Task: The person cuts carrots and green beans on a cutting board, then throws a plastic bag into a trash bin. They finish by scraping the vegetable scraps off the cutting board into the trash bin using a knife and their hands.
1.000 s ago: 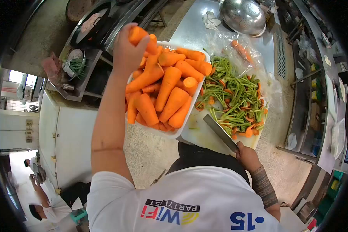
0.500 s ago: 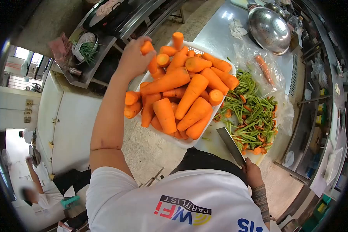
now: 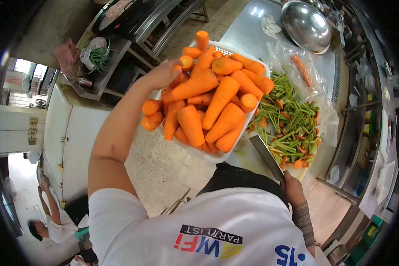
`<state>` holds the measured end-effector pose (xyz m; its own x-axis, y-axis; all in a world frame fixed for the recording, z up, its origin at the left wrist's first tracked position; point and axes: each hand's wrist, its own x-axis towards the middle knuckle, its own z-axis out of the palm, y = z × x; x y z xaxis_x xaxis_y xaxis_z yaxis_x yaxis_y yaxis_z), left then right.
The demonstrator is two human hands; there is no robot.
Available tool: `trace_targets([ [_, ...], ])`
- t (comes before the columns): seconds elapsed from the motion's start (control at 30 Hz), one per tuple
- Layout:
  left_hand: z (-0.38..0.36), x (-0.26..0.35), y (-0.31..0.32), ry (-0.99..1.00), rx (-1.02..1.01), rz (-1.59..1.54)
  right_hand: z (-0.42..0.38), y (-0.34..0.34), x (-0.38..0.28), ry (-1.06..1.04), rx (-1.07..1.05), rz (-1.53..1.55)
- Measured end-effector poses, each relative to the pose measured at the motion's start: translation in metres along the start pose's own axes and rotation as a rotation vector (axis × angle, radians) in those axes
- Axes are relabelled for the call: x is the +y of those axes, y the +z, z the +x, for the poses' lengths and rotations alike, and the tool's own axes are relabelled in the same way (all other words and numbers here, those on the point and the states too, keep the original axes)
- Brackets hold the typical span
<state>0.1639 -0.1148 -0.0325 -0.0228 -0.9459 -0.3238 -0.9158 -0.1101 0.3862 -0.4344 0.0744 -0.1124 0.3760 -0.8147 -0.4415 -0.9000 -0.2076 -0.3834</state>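
Large orange carrots [image 3: 221,102] are heaped in a white perforated basket [image 3: 267,70]. My left hand [image 3: 163,74] is at the upper left of the heap, its fingers closed round a carrot [image 3: 177,68] that shows only in part. On the right, my right hand [image 3: 292,188] grips the handle of a cleaver [image 3: 266,155], its broad blade lying over the edge of a white cutting board [image 3: 246,155]. Beside the blade is a pile of green stem trimmings and orange carrot ends [image 3: 292,122].
A clear plastic bag [image 3: 314,95] with one carrot [image 3: 301,71] lies past the trimmings. Behind it, a metal colander [image 3: 307,26] and a white cloth [image 3: 269,25] rest on the steel table [image 3: 244,31]. Another person [image 3: 53,224] is at the lower left.
My left hand has moved down and right, bringing its carrot from the basket's outer corner onto the heap. My right hand still holds the cleaver in nearly the same place.
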Motion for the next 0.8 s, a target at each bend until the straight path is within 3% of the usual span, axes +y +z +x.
trace_targets([
  [0.07, 0.026, -0.015, 0.001, 0.013, -0.101, 0.017, -0.001, -0.001, -0.001, 0.003, -0.001, 0.013],
  [0.17, 0.046, -0.044, 0.028, -0.073, 0.034, -0.119, -0.001, -0.004, -0.005, 0.009, 0.022, 0.021],
  [0.2, 0.040, -0.029, 0.021, -0.179, 0.007, -0.177, -0.003, -0.002, -0.004, 0.020, 0.024, 0.028],
  [0.37, 0.034, -0.023, -0.008, -0.264, 0.025, -0.693, -0.011, -0.001, -0.010, 0.058, 0.055, 0.080],
  [0.43, 0.034, -0.014, -0.031, -0.260, 0.159, -0.645, -0.013, -0.001, -0.008, 0.052, 0.060, 0.097],
  [0.5, 0.046, -0.013, -0.049, -0.200, 0.275, -0.533, -0.012, 0.001, -0.007, 0.028, 0.073, 0.084],
  [0.63, 0.077, 0.075, -0.063, 0.076, 0.385, -0.200, -0.007, 0.005, -0.001, 0.000, 0.061, 0.033],
  [0.8, 0.161, 0.223, 0.004, 0.536, 0.231, -0.035, -0.006, 0.000, -0.001, 0.005, 0.040, -0.002],
])
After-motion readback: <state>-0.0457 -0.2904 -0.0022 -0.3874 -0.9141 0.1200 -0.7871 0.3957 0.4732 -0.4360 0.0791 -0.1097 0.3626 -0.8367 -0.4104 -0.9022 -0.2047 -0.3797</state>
